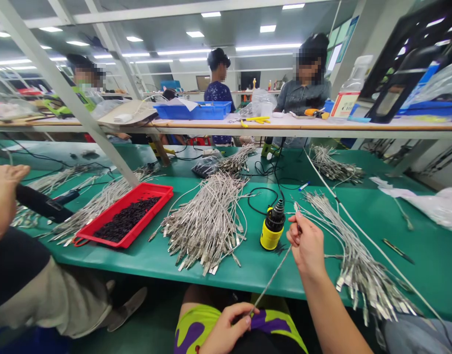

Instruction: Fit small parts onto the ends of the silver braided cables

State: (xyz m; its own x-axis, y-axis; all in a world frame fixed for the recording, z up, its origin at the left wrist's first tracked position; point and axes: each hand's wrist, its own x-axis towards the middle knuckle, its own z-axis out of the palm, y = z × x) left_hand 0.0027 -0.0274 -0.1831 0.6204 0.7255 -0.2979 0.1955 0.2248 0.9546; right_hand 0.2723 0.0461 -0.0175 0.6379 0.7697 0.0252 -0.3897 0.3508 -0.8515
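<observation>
A thin grey braided cable (pixel 272 277) runs slantwise between my two hands. My left hand (pixel 226 325), low over my lap, pinches its lower end. My right hand (pixel 306 242) grips the upper end between thumb and fingers above the table edge, with a small tip showing over the fingers. Just left of that hand stands a yellow and black heat gun (pixel 271 235), nozzle upward. A big heap of grey cables with metal plugs (pixel 207 221) lies left of the heat gun. Another bundle of such cables (pixel 358 260) spreads to the right of my right hand.
A red tray (pixel 167 192) of small black pieces stands left on the green table (pixel 145 263). Beyond runs a shelf (pixel 218 129) with a blue bin (pixel 196 112) and a bottle (pixel 349 93). A co-worker's arm (pixel 3 196) is at far left; several people sit behind.
</observation>
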